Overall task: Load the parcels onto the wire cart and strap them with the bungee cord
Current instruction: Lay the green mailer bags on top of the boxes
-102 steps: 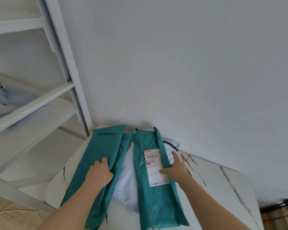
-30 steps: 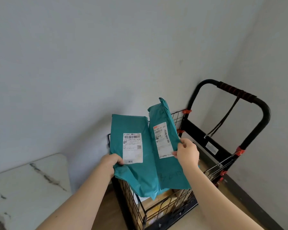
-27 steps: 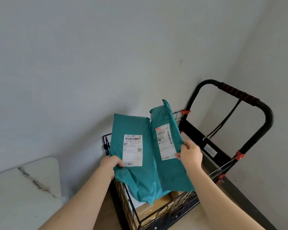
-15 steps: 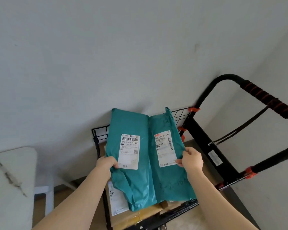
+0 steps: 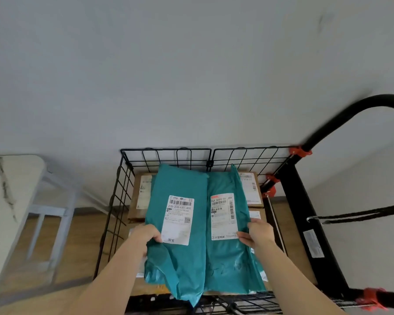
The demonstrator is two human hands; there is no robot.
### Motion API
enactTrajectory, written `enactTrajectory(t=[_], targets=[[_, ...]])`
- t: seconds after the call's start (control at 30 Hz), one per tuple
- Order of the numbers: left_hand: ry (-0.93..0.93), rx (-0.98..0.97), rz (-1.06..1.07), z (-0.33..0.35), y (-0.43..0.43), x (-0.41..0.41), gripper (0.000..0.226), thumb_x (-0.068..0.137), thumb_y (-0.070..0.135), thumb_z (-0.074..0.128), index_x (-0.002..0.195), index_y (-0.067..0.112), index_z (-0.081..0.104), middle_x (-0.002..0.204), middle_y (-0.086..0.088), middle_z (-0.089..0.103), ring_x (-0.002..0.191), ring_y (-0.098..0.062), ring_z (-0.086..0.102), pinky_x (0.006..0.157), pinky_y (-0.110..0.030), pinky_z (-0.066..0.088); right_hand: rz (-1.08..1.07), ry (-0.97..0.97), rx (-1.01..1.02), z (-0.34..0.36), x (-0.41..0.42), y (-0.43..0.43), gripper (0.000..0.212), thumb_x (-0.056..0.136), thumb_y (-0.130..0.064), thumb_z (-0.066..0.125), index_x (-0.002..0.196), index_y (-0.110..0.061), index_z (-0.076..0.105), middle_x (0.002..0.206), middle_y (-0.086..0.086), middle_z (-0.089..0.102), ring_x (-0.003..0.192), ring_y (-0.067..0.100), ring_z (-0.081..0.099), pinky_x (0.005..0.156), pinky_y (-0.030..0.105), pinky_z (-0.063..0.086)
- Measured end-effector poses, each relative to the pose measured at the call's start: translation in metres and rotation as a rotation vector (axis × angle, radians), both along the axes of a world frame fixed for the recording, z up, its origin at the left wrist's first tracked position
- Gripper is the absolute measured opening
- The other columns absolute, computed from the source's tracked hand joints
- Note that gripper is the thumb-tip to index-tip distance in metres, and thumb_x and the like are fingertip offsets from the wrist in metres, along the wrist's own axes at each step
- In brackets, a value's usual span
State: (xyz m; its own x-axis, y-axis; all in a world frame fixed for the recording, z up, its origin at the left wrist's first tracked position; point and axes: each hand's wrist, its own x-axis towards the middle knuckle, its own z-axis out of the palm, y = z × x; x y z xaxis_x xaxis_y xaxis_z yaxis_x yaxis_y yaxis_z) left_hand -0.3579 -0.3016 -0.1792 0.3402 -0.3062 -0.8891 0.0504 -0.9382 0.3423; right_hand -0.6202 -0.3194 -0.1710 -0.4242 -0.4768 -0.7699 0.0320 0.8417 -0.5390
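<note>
Where the wire cart stands: 5 o'clock of the view, against the grey wall; its base is hidden under the load and its near rim is crossed by both forearms.
Cart handle: black tube arching at 2 o'clock, cut off by the right edge.
Marble-look table: 9 o'clock, well apart from the cart; only one corner and white legs show.
Cardboard boxes: inside the cart, mostly covered; labelled strips peek out at 10 and 2 o'clock of the mailers, number unclear.
Left teal mailer: over the boxes, its edge lapping the other mailer; resting or held just above, cannot tell.
Right teal mailer: touching the left one; handwriting on its lower half is illegible.
Left hand: fingers curled round the left mailer's 9 o'clock edge, thumb by the label corner.
Right hand: pinching the right mailer's 3 o'clock edge, thumb on its face.
Bungee cord: 3 o'clock, metal hook near the cart's black upright; far end leaves the frame.
Red clips: at the cart's 1 o'clock corner.
</note>
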Motion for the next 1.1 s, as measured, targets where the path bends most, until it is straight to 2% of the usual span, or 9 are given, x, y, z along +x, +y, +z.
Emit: enactTrajectory(t=[0.13, 0.23, 0.33, 0.63, 0.73, 0.8, 0.9, 1.0, 1.1], targets=[[-0.182, -0.191, -0.313, -0.022, 0.023, -0.012, 0.077, 0.073, -0.009, 0.059, 0.140, 0.012, 0.028, 0.120, -0.015, 0.053, 0.099, -0.028, 0.055, 0.073, -0.035, 0.049, 0.179, 0.107, 0.046, -0.016, -0.002, -0.003, 0.045, 0.096, -0.006, 0.042, 0.140, -0.014, 0.038, 0.100, 0.010, 0.060, 0.057, 0.019, 0.062, 0.054, 0.028, 0.056], [-0.257, -0.261, -0.514, -0.030, 0.027, -0.017, 0.105, 0.066, 0.015, 0.075, 0.146, 0.031, 0.010, 0.126, -0.004, 0.053, 0.100, -0.023, 0.059, 0.079, -0.038, 0.052, 0.497, 0.184, 0.073, -0.023, -0.006, 0.001, 0.064, 0.091, -0.009, 0.050, 0.146, -0.023, 0.022, 0.103, 0.005, 0.061, 0.066, 0.023, 0.068, 0.062, 0.034, 0.059], [-0.286, -0.279, -0.509, -0.028, 0.019, -0.024, 0.091, 0.080, 0.018, 0.069, 0.148, 0.022, 0.008, 0.124, -0.002, 0.059, 0.105, -0.026, 0.061, 0.080, -0.035, 0.050, 0.679, 0.227, 0.103, -0.034, -0.009, -0.004, 0.081, 0.082, -0.001, 0.052, 0.146, -0.033, 0.014, 0.102, 0.001, 0.062, 0.075, 0.027, 0.070, 0.067, 0.041, 0.060], [-0.430, -0.315, -0.292, -0.047, 0.004, -0.032, 0.060, 0.092, 0.015, 0.055, 0.141, 0.012, 0.022, 0.124, -0.017, 0.055, 0.104, -0.038, 0.057, 0.083, -0.044, 0.047, 0.605, 0.232, 0.007, -0.053, -0.006, -0.028, 0.089, 0.080, 0.007, 0.049, 0.150, -0.032, 0.010, 0.120, 0.012, 0.059, 0.080, 0.029, 0.066, 0.064, 0.041, 0.059], [-0.789, -0.344, -0.747, -0.047, 0.013, -0.028, 0.086, 0.078, 0.028, 0.073, 0.146, 0.016, 0.021, 0.128, -0.022, 0.047, 0.117, -0.039, 0.048, 0.091, -0.048, 0.045, 0.928, 0.548, 0.001, -0.046, -0.004, -0.023, 0.091, 0.083, 0.001, 0.052, 0.151, -0.030, -0.002, 0.152, 0.010, 0.022, 0.110, 0.027, 0.054, 0.058, 0.024, 0.046], [-0.956, -0.507, -1.106, -0.055, 0.011, -0.024, 0.113, 0.052, 0.035, 0.089, 0.146, 0.020, 0.027, 0.135, -0.022, 0.045, 0.127, -0.039, 0.039, 0.094, -0.055, 0.043, 1.164, 0.730, -0.067, -0.041, -0.002, -0.020, 0.092, 0.087, -0.005, 0.054, 0.151, -0.031, -0.008, 0.158, 0.007, -0.003, 0.137, 0.028, 0.028, 0.077, 0.024, 0.046], [-0.842, -0.511, -1.372, -0.051, -0.009, -0.029, 0.139, 0.040, 0.046, 0.090, 0.147, 0.035, 0.002, 0.156, -0.011, 0.009, 0.144, -0.033, 0.003, 0.102, -0.064, 0.026, 1.430, 0.759, -0.116, -0.044, 0.001, -0.021, 0.092, 0.090, -0.028, 0.059, 0.150, -0.035, -0.011, 0.158, 0.006, -0.018, 0.146, 0.029, 0.000, 0.115, 0.041, 0.021], [-0.736, -0.363, -1.552, -0.046, -0.028, -0.039, 0.133, 0.062, 0.049, 0.080, 0.137, 0.042, -0.030, 0.145, 0.001, -0.041, 0.138, -0.030, -0.031, 0.111, -0.062, 0.003, 1.589, 0.706, -0.055, -0.053, 0.004, -0.024, 0.095, 0.088, -0.039, 0.062, 0.149, -0.039, -0.012, 0.157, 0.006, -0.023, 0.146, 0.028, -0.011, 0.118, 0.047, 0.007], [-0.666, -0.208, -1.544, -0.047, -0.033, -0.044, 0.132, 0.065, 0.047, 0.080, 0.139, 0.042, -0.029, 0.148, -0.002, -0.039, 0.139, -0.034, -0.030, 0.111, -0.063, 0.005, 1.612, 0.638, 0.022, -0.064, 0.006, -0.027, 0.105, 0.083, -0.039, 0.069, 0.148, -0.040, -0.015, 0.157, 0.005, -0.024, 0.147, 0.029, -0.006, 0.116, 0.048, 0.017]])
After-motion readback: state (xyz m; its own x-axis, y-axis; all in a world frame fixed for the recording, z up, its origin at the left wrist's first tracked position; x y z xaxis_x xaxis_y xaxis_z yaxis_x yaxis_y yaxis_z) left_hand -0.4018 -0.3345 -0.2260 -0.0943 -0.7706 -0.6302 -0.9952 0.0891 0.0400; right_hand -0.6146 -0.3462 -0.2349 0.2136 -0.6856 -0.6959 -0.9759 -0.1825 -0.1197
